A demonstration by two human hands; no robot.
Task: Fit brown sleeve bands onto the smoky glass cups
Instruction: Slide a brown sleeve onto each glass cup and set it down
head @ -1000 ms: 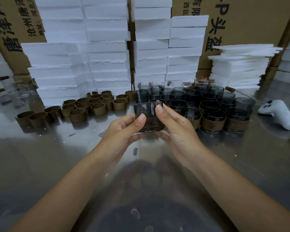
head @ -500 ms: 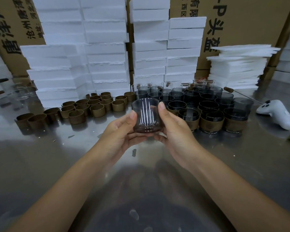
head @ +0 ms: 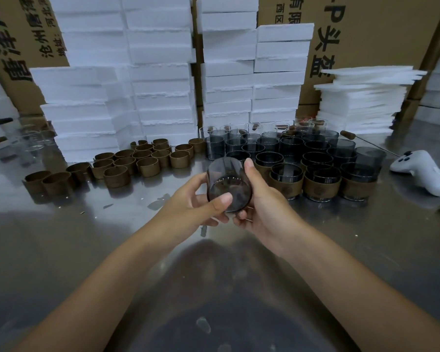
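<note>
Holding one bare smoky cup (head: 226, 179) tilted above the bench (head: 61, 250), left grip (head: 193, 201) and right grip (head: 267, 207) both clasp its sides, thumbs on the glass; loose bands (head: 148, 170) stand at left, banded cups (head: 320, 186) at right.

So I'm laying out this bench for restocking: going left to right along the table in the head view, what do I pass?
loose brown sleeve bands → held smoky glass cup → sleeved cups → white controller
</note>
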